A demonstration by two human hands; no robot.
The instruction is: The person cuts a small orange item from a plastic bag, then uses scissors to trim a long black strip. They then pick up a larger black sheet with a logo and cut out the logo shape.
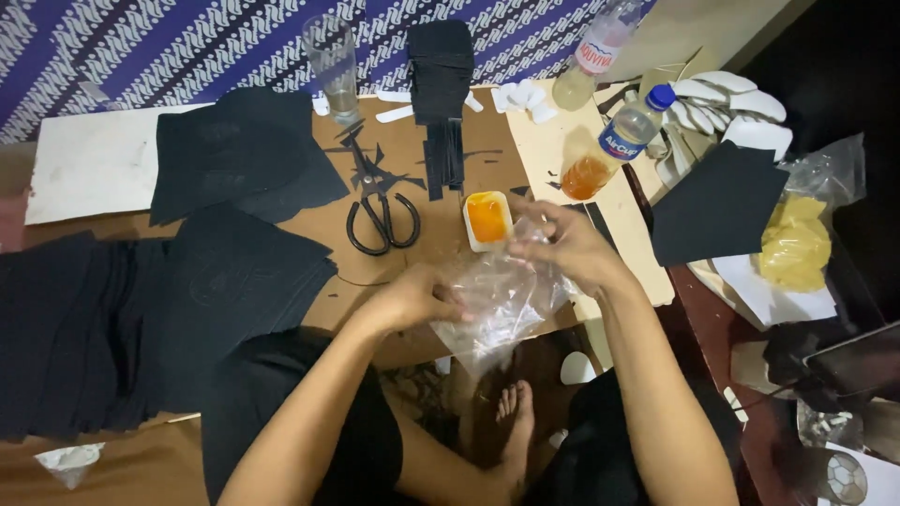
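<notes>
Both my hands hold a crumpled clear plastic bag (pixel 497 305) over the near edge of a brown board (pixel 412 150). My left hand (pixel 417 298) grips the bag's left side. My right hand (pixel 562 242) pinches its upper right part with closed fingers. Just beyond the bag sits a small white tub of orange paste (pixel 488 219). Black scissors (pixel 382 217) lie to the left of the tub.
Black sheets (pixel 234 272) are stacked at left, with more (pixel 717 201) at right. A tall stack of black strips (pixel 441 70), a glass (pixel 333 61), two plastic bottles (pixel 609 145) (pixel 595 56), white cut shapes (pixel 727 98) and a bag of yellow material (pixel 795 244) surround the board. My bare foot (pixel 514 422) rests below.
</notes>
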